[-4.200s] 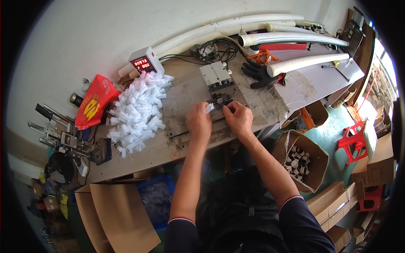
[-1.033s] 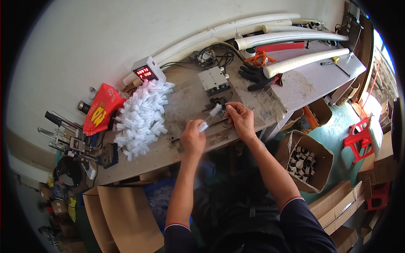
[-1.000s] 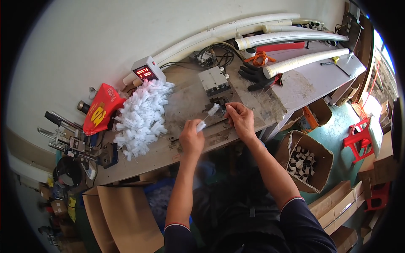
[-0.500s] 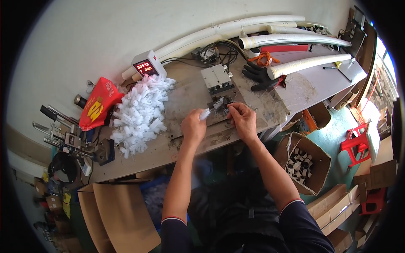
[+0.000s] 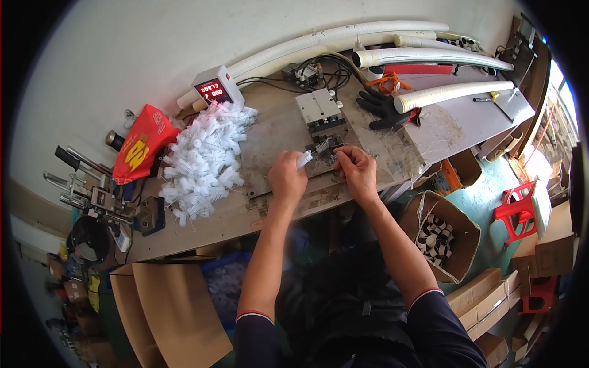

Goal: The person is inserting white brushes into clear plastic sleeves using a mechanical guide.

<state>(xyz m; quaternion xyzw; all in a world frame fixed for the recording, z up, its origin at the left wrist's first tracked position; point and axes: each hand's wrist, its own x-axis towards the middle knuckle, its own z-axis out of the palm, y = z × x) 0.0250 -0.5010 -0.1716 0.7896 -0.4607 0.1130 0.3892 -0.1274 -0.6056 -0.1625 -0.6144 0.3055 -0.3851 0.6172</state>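
My left hand is closed around a small white bristle brush, whose end sticks out past the fingers. To its right, my right hand has thumb and forefinger pinched together beside the dark metal fixture; anything between those fingertips is too small to make out. Another bristle brush lies at the fixture, between my two hands. Behind it stands a machine with a light grey block on top. A large heap of white brushes lies to the left of my left hand.
Behind the heap stands a counter box with a red display. A red bag and a metal clamp tool are at the left. Black glove and white tubes lie at right. Cardboard boxes stand below the table.
My left hand has turned slightly and shifted a little to the right, the brush still in it. My right hand stays pinched beside the fixture. The whole view has shifted slightly.
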